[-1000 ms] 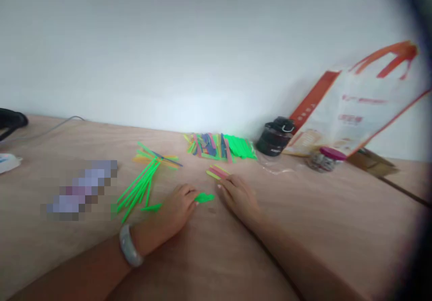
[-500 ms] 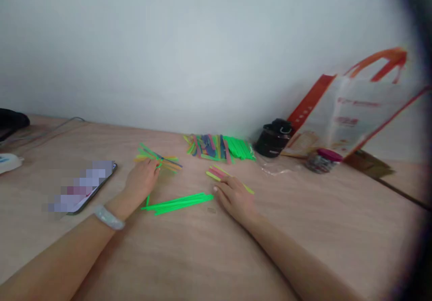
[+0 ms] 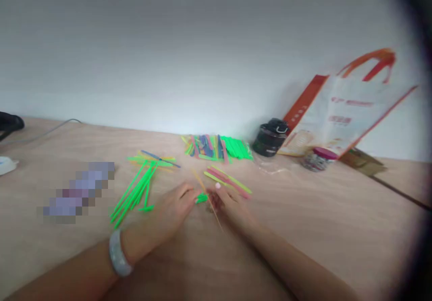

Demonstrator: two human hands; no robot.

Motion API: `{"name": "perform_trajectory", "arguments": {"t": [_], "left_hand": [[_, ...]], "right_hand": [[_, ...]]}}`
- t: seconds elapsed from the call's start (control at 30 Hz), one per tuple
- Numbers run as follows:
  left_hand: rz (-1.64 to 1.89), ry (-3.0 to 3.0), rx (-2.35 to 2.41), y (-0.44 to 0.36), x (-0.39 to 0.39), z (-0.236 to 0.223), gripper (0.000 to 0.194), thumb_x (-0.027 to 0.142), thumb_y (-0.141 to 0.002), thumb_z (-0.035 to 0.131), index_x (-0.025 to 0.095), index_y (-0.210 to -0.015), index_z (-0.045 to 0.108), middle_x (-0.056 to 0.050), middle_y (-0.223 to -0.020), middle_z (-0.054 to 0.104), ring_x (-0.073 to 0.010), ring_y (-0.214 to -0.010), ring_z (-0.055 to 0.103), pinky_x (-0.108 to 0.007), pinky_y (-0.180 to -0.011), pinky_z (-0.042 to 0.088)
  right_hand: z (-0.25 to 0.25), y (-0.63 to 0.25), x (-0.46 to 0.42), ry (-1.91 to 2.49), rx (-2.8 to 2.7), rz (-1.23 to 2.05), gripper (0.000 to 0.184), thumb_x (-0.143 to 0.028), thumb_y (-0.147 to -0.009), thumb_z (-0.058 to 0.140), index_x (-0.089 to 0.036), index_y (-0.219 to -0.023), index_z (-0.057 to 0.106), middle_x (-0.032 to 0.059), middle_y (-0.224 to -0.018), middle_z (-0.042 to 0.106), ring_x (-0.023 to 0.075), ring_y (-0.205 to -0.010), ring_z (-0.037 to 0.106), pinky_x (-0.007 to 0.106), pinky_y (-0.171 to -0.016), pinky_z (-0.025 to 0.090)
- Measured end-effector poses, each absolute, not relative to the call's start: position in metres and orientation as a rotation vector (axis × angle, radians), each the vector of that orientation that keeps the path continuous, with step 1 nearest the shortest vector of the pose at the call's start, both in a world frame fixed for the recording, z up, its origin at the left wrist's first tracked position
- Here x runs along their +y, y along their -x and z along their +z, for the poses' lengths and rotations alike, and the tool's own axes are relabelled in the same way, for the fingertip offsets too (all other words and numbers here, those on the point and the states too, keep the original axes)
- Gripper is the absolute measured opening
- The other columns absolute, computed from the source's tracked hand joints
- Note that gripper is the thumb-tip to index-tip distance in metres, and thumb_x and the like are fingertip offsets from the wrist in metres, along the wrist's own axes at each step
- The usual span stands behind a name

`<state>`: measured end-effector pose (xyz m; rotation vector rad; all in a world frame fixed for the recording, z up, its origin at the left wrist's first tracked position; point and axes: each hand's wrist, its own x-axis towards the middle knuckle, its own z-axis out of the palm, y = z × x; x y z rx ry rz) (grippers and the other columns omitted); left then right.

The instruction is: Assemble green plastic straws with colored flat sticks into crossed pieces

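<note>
Close together above the middle of the table, my two hands face each other. My left hand (image 3: 178, 204), with a pale bracelet on its wrist, is curled over several thin green sticks (image 3: 201, 198); their ends show past its fingers. My right hand (image 3: 232, 208) is closed, its fingertips at a thin orange stick (image 3: 203, 185) that stands slanted between the hands. Motion blur softens the fingertips. Left of my left hand lies a loose fan of green sticks (image 3: 133, 197). Beyond my right hand are flat pink and yellow sticks (image 3: 227, 180).
Behind the hands lie a pile of coloured sticks (image 3: 153, 158) and packed flat sticks (image 3: 216, 148). A black bottle (image 3: 270, 138), a jar with a dark pink lid (image 3: 319, 159) and a paper bag (image 3: 347, 112) stand at right. At left lies a blurred-out phone (image 3: 79, 193).
My left hand has moved right and nearer from the coloured pile to my right hand. The orange stick now stands between them. The fan of green sticks at left is uncovered.
</note>
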<state>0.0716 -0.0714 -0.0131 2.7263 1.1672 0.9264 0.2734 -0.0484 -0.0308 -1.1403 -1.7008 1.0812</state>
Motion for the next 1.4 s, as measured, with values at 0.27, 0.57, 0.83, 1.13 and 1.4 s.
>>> {"name": "perform_trajectory", "arguments": {"t": [0.27, 0.57, 0.83, 1.13, 1.4], "left_hand": [[0.759, -2.772, 1.185, -0.079, -0.074, -0.027, 0.017, 0.017, -0.092, 0.038, 0.018, -0.097, 0.054, -0.003, -0.094, 0.057, -0.0160, -0.087, 0.055, -0.032, -0.079, 0.049], [0.726, -2.758, 1.268, -0.086, -0.071, -0.032, 0.023, 0.014, -0.091, 0.033, 0.018, -0.090, 0.056, -0.004, -0.085, 0.057, -0.0172, -0.080, 0.055, -0.033, -0.074, 0.049], [0.828, -2.457, 1.259, -0.085, -0.068, -0.025, 0.022, 0.024, -0.091, 0.037, 0.018, -0.086, 0.057, -0.004, -0.085, 0.060, -0.0168, -0.080, 0.055, -0.031, -0.074, 0.045], [0.704, -1.727, 1.151, -0.083, -0.060, -0.016, 0.037, 0.045, -0.086, 0.039, 0.016, -0.070, 0.055, 0.004, -0.055, 0.048, -0.0100, -0.049, 0.042, -0.022, -0.048, 0.032], [0.864, -2.245, 1.236, -0.082, -0.056, -0.022, 0.026, 0.017, -0.086, 0.039, 0.015, -0.097, 0.062, -0.006, -0.089, 0.060, -0.0172, -0.083, 0.054, -0.031, -0.077, 0.044]], "right_hand": [[-0.032, -0.253, -0.063, 1.077, -1.366, 1.531, 0.032, -0.048, -0.072, 0.062, -0.017, -0.076, 0.055, -0.0046, -0.056, 0.051, 0.0068, -0.045, 0.043, 0.021, -0.045, 0.032], [-0.034, -0.247, -0.068, 1.239, -1.480, 1.363, 0.025, -0.043, -0.078, 0.053, -0.018, -0.076, 0.051, -0.0065, -0.053, 0.046, 0.0058, -0.041, 0.039, 0.019, -0.041, 0.030], [-0.025, -0.255, -0.058, 1.177, -1.685, 1.130, 0.027, -0.044, -0.081, 0.049, -0.019, -0.071, 0.053, -0.0052, -0.053, 0.044, 0.0084, -0.047, 0.040, 0.021, -0.045, 0.032], [-0.018, -0.263, -0.047, 1.151, -1.675, 1.145, 0.033, -0.048, -0.080, 0.050, -0.016, -0.075, 0.058, -0.0043, -0.054, 0.045, 0.0078, -0.046, 0.040, 0.021, -0.044, 0.030], [-0.022, -0.307, -0.015, 1.455, -1.853, 0.253, 0.030, -0.036, -0.087, 0.041, -0.017, -0.089, 0.065, 0.0047, -0.078, 0.058, 0.0165, -0.074, 0.055, 0.027, -0.066, 0.042]]}}
